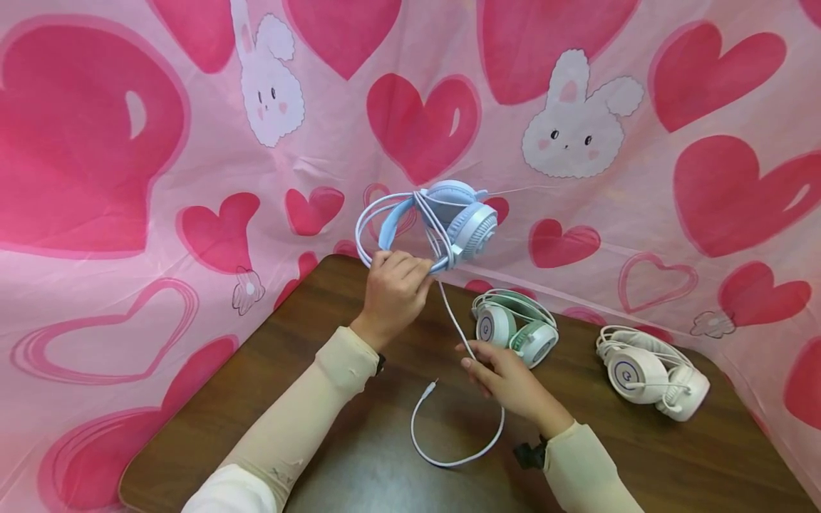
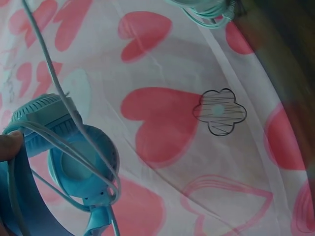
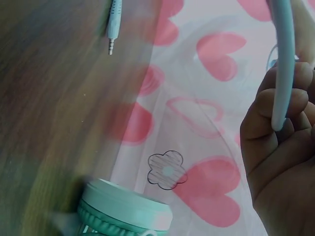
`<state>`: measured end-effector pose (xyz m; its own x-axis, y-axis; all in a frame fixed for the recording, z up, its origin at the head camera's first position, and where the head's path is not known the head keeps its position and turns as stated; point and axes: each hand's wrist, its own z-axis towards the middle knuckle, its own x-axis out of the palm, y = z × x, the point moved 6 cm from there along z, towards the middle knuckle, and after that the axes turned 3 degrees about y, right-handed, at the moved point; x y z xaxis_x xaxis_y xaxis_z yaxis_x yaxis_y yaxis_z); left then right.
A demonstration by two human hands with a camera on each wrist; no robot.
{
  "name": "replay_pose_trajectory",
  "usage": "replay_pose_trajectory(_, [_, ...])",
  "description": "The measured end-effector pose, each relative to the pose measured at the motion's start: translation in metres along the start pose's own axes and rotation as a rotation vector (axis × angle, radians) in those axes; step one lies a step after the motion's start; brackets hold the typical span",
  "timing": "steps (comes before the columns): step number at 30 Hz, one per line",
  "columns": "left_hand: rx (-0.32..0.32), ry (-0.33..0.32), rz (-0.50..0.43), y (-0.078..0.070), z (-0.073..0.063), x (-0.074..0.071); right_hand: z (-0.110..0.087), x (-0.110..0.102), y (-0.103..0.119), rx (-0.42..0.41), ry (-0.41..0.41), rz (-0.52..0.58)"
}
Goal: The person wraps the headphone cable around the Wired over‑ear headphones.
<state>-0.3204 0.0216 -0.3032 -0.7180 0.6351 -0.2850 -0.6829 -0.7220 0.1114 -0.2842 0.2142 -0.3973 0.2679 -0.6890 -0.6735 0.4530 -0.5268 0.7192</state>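
My left hand (image 1: 399, 291) grips the headband of light blue headphones (image 1: 473, 226), raised above the table's far part. White cable loops wrap round the band and earcups; in the left wrist view, cable strands cross the blue earcup (image 2: 81, 162). From the headphones a cable (image 1: 454, 318) runs down to my right hand (image 1: 507, 377), whose curled fingers hold it. Beyond that hand the cable hangs in a wide curve, ending in a jack plug (image 1: 428, 390). The right wrist view shows the plug's metal tip (image 3: 110, 45) and the cable (image 3: 284, 69) across the fingers.
Green-and-white headphones (image 1: 518, 329) lie on the brown wooden table (image 1: 385, 442) just beyond my right hand. White headphones (image 1: 654, 374) lie farther right, their cable wound about them. A pink cloth (image 1: 500, 135) with hearts and rabbits hangs behind the table.
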Motion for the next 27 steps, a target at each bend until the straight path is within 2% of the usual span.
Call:
replay_pose_trajectory(12, [0.034, 0.04, 0.033, 0.006, -0.008, 0.015, -0.015, -0.005, 0.022, -0.071, -0.031, -0.025])
replay_pose_trajectory(20, [0.033, 0.081, 0.041, 0.006, -0.014, 0.022, -0.026, -0.011, 0.037, -0.067, -0.03, 0.049])
replay_pose_trajectory(27, [0.07, 0.109, 0.033, 0.004, -0.014, 0.027, -0.035, -0.026, 0.063, -0.11, -0.028, 0.094])
